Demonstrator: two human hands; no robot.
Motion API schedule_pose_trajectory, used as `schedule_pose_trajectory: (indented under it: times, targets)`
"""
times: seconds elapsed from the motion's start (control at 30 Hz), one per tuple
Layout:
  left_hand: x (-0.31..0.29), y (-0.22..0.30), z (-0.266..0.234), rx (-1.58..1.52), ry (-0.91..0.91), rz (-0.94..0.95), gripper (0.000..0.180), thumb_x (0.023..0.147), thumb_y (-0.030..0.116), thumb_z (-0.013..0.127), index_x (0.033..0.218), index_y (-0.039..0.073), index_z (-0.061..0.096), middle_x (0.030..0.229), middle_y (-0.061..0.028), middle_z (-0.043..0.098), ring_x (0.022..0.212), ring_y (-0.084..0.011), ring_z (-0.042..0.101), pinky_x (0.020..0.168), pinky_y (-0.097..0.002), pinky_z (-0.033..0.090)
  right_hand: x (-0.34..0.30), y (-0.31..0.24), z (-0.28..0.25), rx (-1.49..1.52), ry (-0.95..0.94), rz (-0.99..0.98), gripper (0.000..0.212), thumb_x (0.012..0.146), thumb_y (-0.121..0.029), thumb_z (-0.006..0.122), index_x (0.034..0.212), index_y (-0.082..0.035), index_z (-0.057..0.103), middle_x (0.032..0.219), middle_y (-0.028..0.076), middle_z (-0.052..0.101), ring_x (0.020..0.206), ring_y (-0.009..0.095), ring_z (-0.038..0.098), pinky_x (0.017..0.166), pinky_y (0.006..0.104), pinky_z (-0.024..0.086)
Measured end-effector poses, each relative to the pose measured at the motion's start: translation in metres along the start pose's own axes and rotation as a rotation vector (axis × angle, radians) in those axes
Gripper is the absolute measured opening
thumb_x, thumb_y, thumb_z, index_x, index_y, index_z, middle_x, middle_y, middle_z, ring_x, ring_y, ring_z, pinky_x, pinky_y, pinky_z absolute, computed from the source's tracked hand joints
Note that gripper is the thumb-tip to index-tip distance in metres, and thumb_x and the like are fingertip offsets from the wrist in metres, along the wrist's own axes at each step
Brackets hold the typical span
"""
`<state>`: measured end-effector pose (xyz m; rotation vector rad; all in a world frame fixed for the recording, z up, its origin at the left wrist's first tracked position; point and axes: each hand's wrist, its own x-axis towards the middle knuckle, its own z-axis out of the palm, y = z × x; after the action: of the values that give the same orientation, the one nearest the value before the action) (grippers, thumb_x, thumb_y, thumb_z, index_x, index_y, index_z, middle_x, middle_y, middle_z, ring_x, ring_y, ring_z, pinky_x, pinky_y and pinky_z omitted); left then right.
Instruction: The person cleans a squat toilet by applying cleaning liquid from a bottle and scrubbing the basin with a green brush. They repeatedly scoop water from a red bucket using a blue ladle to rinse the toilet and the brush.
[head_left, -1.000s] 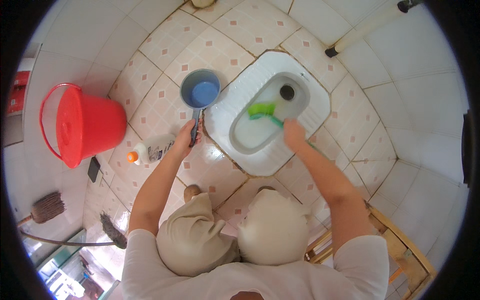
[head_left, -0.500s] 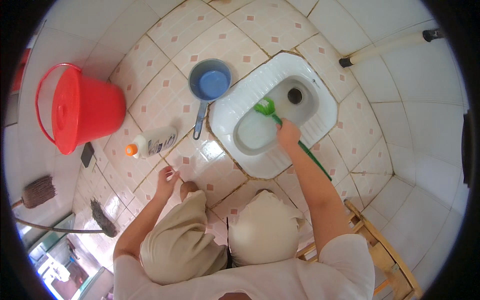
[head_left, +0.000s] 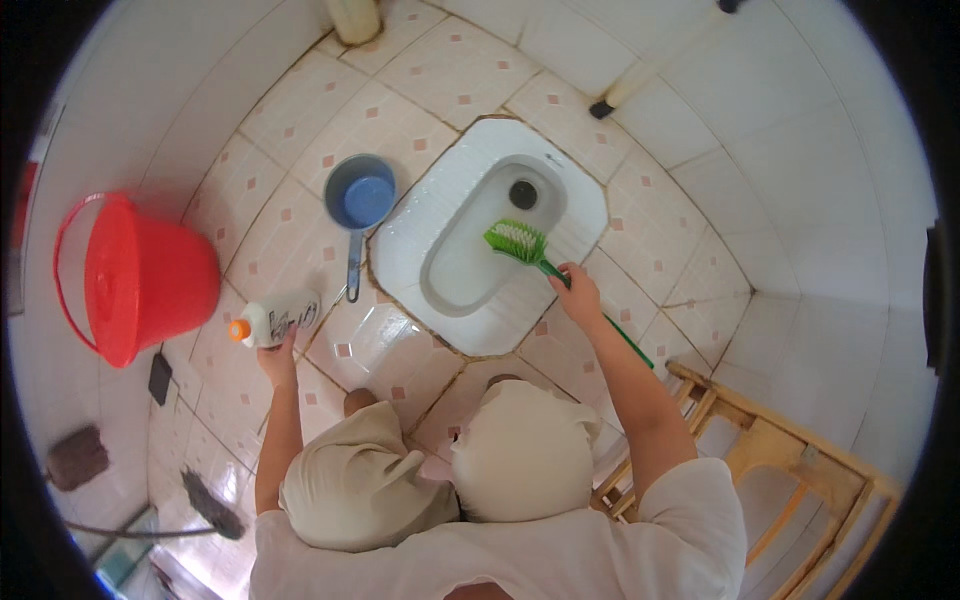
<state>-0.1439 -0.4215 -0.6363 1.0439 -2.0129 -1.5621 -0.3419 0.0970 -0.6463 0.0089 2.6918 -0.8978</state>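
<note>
My right hand (head_left: 578, 298) is closed round the green handle of a scrub brush (head_left: 516, 240) with green and pale bristles. The brush head hangs over the basin of a white squat toilet (head_left: 470, 325), whose dark drain hole shows just beyond it. On the left, my left hand (head_left: 279, 358) grips a white bottle (head_left: 290, 312) with an orange cap (head_left: 239, 330); its fingers are partly hidden against the bottle's side. Between bottle and toilet sits a grey-blue dipper (head_left: 360, 195), its handle pointing toward me.
A red lidded bucket (head_left: 165, 285) stands at the left wall, with a small dark flat object (head_left: 160, 378) nearby. Brown brush heads (head_left: 212, 505) are at lower left. A wooden chair-like frame (head_left: 770, 440) is at my right. A pale pipe (head_left: 660, 60) runs along the far wall.
My left hand has moved left from free space onto the bottle and taken hold of it. The brush head has turned, showing more of its bristles. The whole view has shifted.
</note>
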Motion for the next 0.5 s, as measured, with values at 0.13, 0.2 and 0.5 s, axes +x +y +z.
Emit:
schedule_pose_trajectory:
  times: [0.13,0.2,0.5]
  targets:
    - [0.006,0.026,0.001,0.028,-0.079,0.067,0.044,0.076,0.007,0.073,0.113,-0.006,0.055,0.106,-0.0117,0.063,0.097,-0.0182,0.060,0.087,-0.0299,0.046,-0.053,0.057,-0.013,0.067,0.274,-0.132,0.031,0.080,-0.018,0.065,0.104,-0.002,0.055,0.095,0.021,0.060,0.087,0.040,0.057,0.075,0.0443,0.045]
    - [0.001,0.058,0.006,0.097,-0.188,0.123,0.042,0.077,0.007,0.072,0.113,-0.005,0.056,0.104,-0.0107,0.064,0.096,-0.0171,0.060,0.086,-0.0294,0.046,-0.078,0.090,-0.013,0.016,0.367,-0.135,0.031,0.079,-0.017,0.065,0.105,-0.002,0.055,0.094,0.022,0.060,0.087,0.041,0.056,0.075,0.0443,0.045]
    - [-0.036,0.227,0.068,0.406,-0.661,0.539,0.040,0.071,0.019,0.075,0.106,0.004,0.061,0.093,-0.0139,0.066,0.084,-0.0230,0.064,0.075,-0.0328,0.049,-0.087,0.045,-0.038,-0.335,0.498,0.104,0.041,0.076,-0.023,0.070,0.110,-0.005,0.054,0.109,0.012,0.051,0.098,0.029,0.052,0.082,0.0413,0.041]
